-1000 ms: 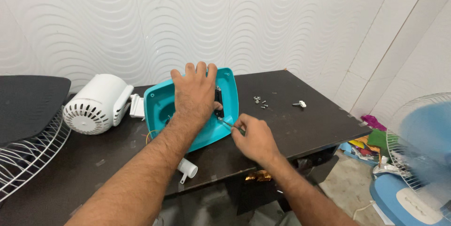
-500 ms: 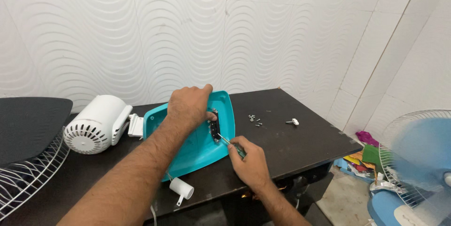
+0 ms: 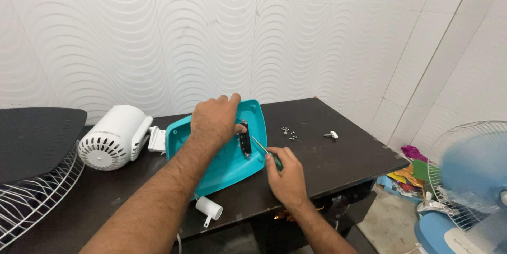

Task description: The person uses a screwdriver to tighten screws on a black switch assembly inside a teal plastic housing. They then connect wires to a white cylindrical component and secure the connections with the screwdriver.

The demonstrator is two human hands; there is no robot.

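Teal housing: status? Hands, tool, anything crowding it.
Left hand pressing down on teal housing. Right hand gripping screwdriver, tip at black part in the housing. White motor beside it, loose screws apart; nothing blocking.

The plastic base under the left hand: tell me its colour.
Turquoise, a flat plastic base with a black part at its middle, seen best in the head view.

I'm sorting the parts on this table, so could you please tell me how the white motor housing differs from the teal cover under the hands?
The white motor housing is a rounded drum with vent slots; the teal cover is a flat, shallow tray shape. The motor housing lies untouched on its side; the teal cover is pressed by the left hand, while the right hand brings a screwdriver to it. Both rest on the dark table.
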